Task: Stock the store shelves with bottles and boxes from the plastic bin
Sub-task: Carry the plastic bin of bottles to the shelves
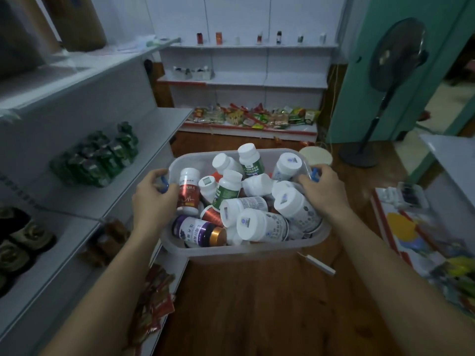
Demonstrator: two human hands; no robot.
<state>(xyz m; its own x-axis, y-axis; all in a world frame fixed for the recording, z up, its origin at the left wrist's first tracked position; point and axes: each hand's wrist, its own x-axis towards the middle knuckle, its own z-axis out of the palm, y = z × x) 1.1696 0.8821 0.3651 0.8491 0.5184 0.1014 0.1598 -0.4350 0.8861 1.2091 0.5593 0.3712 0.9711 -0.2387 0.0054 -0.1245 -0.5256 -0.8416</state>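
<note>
Hands [154, 199] grip translucent plastic bin [246, 249] of cylindrical bottles [259, 224]

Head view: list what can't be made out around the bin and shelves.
- Bin bottom: hidden under piled bottles; any boxes there can't be seen.
- Blue handles: mostly covered by the left hand and right hand.
- Small bottles on the far top shelf: too small and blurred to read.
- Green packs, left shelf: dim, contents unclear.

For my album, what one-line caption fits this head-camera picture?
Both hands, left and right, grip a clear plastic bin full of bottles between store shelves.
</note>
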